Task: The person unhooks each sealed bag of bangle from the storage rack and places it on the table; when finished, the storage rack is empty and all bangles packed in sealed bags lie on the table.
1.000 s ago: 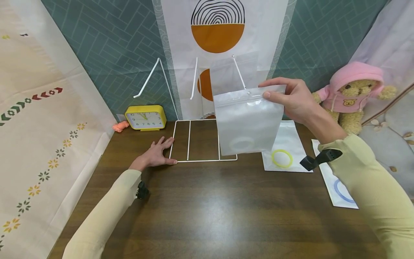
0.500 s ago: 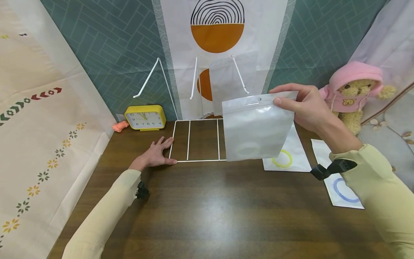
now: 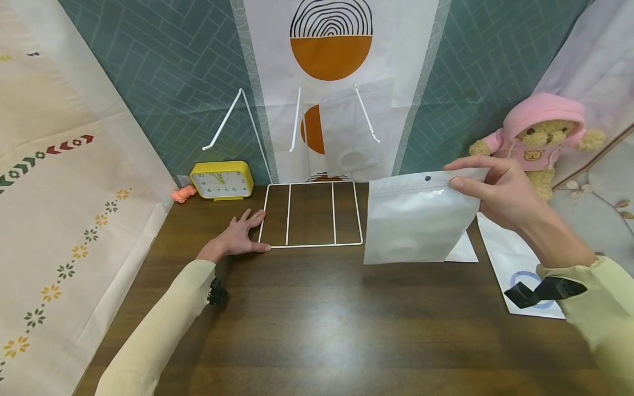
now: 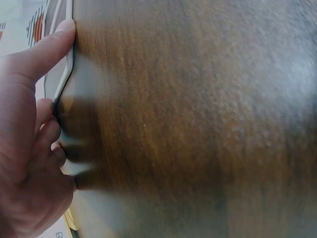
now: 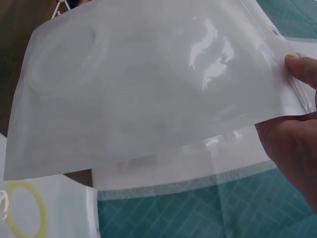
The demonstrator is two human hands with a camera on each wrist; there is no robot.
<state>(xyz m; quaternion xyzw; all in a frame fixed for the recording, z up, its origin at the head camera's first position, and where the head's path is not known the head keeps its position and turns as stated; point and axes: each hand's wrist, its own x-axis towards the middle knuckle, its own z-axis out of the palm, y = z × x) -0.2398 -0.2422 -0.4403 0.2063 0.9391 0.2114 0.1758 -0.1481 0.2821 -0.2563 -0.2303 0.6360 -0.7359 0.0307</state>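
My right hand (image 3: pixel 512 192) pinches the upper right corner of a whitish zip-lock bag (image 3: pixel 421 220) between thumb and fingers. The bag has a small hang hole near its top; in the right wrist view a faint round shape shows inside the bag (image 5: pixel 148 99). My left hand (image 3: pixel 238 235) is spread on the table, its thumb and fingers touching the left side of a white wire rack's base (image 3: pixel 317 246). The left wrist view shows the thumb of that hand (image 4: pixel 25 139) on the wire. A clear bag (image 3: pixel 354 132) hangs at the rack's right hook (image 3: pixel 366 114).
On the table lie a bag with a blue ring (image 3: pixel 505 258) and a bag with a yellow ring (image 5: pixel 54 213), mostly covered in the head view. A yellow clock (image 3: pixel 223 180) and an orange figure (image 3: pixel 184 193) stand left; a teddy bear (image 3: pixel 537 140) sits right.
My right hand has carried the zip-lock bag away from the right hook's tip, to the right and lower. The left hand stays at the rack's base.
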